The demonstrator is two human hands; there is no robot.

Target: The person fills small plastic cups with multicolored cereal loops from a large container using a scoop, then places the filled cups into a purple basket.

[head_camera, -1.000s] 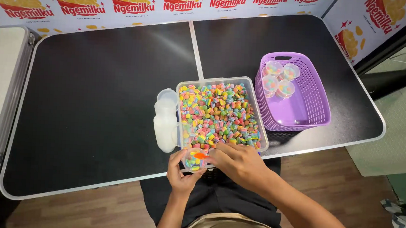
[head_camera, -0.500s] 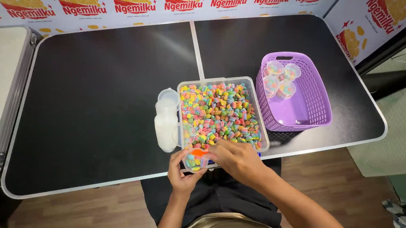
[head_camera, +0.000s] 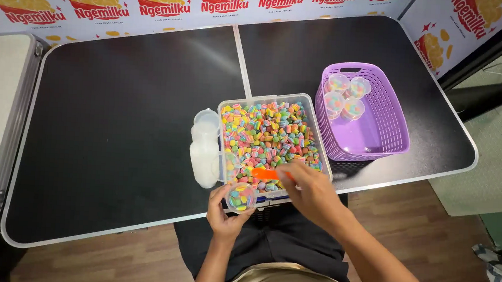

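The fingers of the right hand (head_camera: 312,191), clenched on an orange scoop (head_camera: 265,174), had lifted from the candy-filled small cup (head_camera: 240,197) gripped by the left hand (head_camera: 226,215) into the candy tub (head_camera: 271,139) at the worktop's near edge.

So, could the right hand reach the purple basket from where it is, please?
Probably yes: the basket sits just right of the candy tray, nothing lies between, though the right hand holds an orange scoop.
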